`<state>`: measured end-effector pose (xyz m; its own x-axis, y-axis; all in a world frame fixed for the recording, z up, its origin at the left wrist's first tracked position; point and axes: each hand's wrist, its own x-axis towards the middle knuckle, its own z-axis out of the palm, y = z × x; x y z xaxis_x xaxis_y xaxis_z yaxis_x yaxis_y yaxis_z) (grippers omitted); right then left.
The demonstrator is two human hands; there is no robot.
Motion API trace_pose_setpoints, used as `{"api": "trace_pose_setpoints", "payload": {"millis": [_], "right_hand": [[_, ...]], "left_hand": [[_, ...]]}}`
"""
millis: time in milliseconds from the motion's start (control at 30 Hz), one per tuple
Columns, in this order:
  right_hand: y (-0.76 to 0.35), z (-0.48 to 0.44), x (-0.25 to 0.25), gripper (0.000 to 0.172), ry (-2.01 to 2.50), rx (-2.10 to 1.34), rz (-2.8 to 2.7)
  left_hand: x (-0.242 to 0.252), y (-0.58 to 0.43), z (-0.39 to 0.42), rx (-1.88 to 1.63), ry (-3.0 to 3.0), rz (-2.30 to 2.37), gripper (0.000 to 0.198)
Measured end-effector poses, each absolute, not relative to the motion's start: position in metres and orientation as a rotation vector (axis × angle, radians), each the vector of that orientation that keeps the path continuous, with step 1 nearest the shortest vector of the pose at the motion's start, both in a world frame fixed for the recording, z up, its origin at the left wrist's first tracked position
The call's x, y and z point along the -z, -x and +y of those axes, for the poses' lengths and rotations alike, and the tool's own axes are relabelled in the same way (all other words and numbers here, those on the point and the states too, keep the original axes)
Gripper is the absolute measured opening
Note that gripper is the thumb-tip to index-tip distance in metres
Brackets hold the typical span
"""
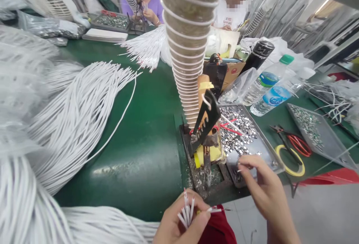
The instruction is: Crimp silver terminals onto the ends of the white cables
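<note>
My left hand (182,219) is closed round several white cables (187,211), whose stripped ends with reddish wires point up and right at the table's front edge. Over the near end of a metal tray (269,154), my right hand (262,184) is closed in a pinch; a tiny pale bit shows at its fingertips, too small to name. Small shiny metal pieces (238,139) fill much of that tray. Between my hands and a little beyond them stands a soldering stand (207,154) with a dark metal base, a wooden handle and a black toothed bracket.
A ribbed extraction hose (186,49) hangs over the stand. Bundled white cables (81,113) cover the left side. Water bottles (273,94), pliers (291,143), a yellow tape ring (297,167) and a second tray (319,135) lie to the right. Two people sit across the table.
</note>
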<state>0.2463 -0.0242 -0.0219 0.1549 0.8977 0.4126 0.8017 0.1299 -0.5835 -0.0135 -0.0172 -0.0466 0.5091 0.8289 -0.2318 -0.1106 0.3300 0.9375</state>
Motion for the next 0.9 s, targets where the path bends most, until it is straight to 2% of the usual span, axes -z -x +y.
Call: {"api": "trace_pose_setpoints", "payload": {"millis": [133,400,600,900], "right_hand": [[-0.214,-0.041,0.016,0.017,1.405,-0.366,-1.708],[-0.192,-0.041,0.009,0.015,1.267,-0.366,-1.801],[-0.193,-0.051,0.016,0.029,1.325,-0.324,-1.844],[-0.167,-0.058,0.023,0.021,1.522,-0.062,-1.612]], "left_hand": [[0.036,0.008,-0.012,-0.793,-1.058,0.878,0.021],[0.029,0.003,-0.011,-0.775,-0.945,0.792,0.02],[0.026,0.001,-0.008,-0.786,-0.848,0.764,0.022],[0.027,-0.006,-0.009,-0.89,-0.678,0.834,0.023]]}}
